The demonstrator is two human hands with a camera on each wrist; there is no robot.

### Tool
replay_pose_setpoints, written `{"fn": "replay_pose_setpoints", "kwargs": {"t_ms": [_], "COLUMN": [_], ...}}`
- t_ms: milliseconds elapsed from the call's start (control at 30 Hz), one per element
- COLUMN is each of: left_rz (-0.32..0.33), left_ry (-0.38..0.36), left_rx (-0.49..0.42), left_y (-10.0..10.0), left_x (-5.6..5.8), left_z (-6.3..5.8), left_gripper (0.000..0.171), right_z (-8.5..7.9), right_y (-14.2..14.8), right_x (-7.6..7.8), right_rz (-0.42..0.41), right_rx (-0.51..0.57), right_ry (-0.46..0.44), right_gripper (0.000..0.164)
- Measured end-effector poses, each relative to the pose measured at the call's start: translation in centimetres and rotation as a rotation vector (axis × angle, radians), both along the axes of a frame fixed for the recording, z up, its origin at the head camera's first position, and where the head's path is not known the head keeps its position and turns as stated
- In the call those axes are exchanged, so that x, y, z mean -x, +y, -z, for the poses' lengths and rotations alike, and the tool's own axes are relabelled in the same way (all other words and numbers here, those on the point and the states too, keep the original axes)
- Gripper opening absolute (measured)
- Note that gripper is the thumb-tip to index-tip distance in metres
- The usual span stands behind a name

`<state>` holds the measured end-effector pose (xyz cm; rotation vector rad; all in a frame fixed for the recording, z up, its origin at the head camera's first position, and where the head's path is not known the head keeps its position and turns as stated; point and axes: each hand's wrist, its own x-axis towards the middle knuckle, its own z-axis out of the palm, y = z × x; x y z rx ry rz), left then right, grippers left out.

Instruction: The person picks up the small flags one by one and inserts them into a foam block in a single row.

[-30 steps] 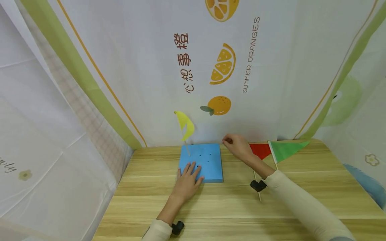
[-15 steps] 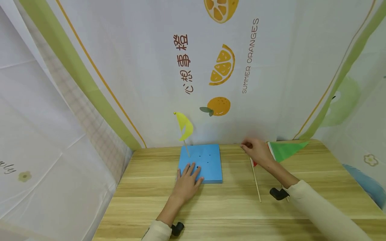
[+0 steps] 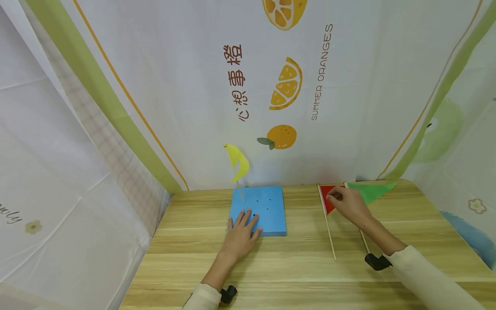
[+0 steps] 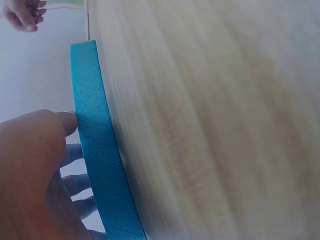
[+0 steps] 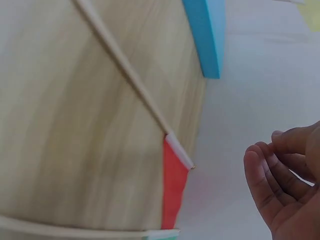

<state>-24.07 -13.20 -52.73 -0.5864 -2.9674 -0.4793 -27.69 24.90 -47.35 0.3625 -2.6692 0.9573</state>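
Observation:
My left hand [image 3: 237,239] rests with spread fingers on the near left part of a flat blue foam block [image 3: 275,221], which has several small dark holes on top. Its thumb is at the block's front edge in the left wrist view. From the block's back left rises a yellow crescent-shaped flag [image 3: 243,165] on a thin stick, leaning slightly. My right hand [image 3: 350,207] hovers over a red flag [image 3: 329,189], its fingers loosely curled with nothing between them. The red flag lies on the table, its stick [image 5: 130,75] slanting toward the front. Beside it lies a green triangular flag [image 3: 373,191], partly hidden by the right hand.
The wooden table [image 3: 186,258] meets a white curtain [image 3: 174,86] with orange prints at its back edge. More white cloth [image 3: 50,172] hangs at the left and right sides. Black wrist cameras [image 3: 228,294] are attached at both wrists.
My right hand has moved right, from beside the block's back right corner to over the red and green flags. The left hand, block and yellow flag have stayed in place.

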Motion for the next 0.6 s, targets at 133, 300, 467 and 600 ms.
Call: {"fn": "replay_pose_setpoints", "kwargs": {"t_ms": [133, 300, 467, 600], "left_rz": [-0.002, -0.001, 0.001, 0.003], "left_ry": [-0.006, -0.007, -0.006, -0.001], "left_rx": [0.003, -0.005, 0.002, -0.001], "left_y": [0.0, -0.1, -0.1, 0.0], "left_x": [0.0, 0.1, 0.0, 0.1], "left_z": [0.0, 0.0, 0.0, 0.1], "left_gripper": [0.058, 0.057, 0.058, 0.058], "right_z": [0.8, 2.3, 4.0, 5.1], "right_y": [0.8, 1.4, 1.1, 0.6], "right_x": [-0.8, -1.4, -1.9, -2.1], "right_rz": [-0.001, 0.01, 0.007, -0.013], "right_rx": [-0.012, -0.039, -0.071, -0.109], "right_ry": [-0.017, -0.04, -0.08, -0.111], "right_gripper": [0.013, 0.01, 0.009, 0.014]}}
